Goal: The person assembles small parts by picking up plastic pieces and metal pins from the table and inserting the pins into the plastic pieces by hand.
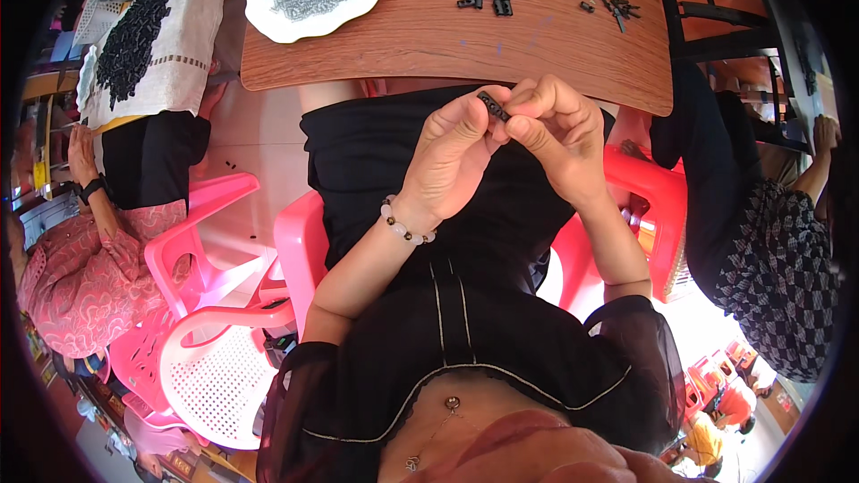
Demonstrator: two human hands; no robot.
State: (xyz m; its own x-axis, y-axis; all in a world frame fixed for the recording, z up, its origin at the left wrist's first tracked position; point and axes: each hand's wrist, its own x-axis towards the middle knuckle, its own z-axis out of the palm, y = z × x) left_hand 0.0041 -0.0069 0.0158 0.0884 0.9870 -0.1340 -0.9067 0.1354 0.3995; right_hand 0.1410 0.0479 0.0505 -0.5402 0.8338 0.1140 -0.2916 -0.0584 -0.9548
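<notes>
Brown table (546, 45), pink chairs (301, 241); black part (493, 105) held.

Table (546, 45): evenly lit, faint sheen, grain readable
Plate (279, 29): bright white, nearly bleached
Left hand (447, 148), right hand (565, 134): well lit, softly shaded, fairly sharp
Black clothing (385, 156): deep dark, folds faint
Floor (658, 313): glaring white at lower right
Rim: fisheye-bent, blurred, fading to black
</notes>
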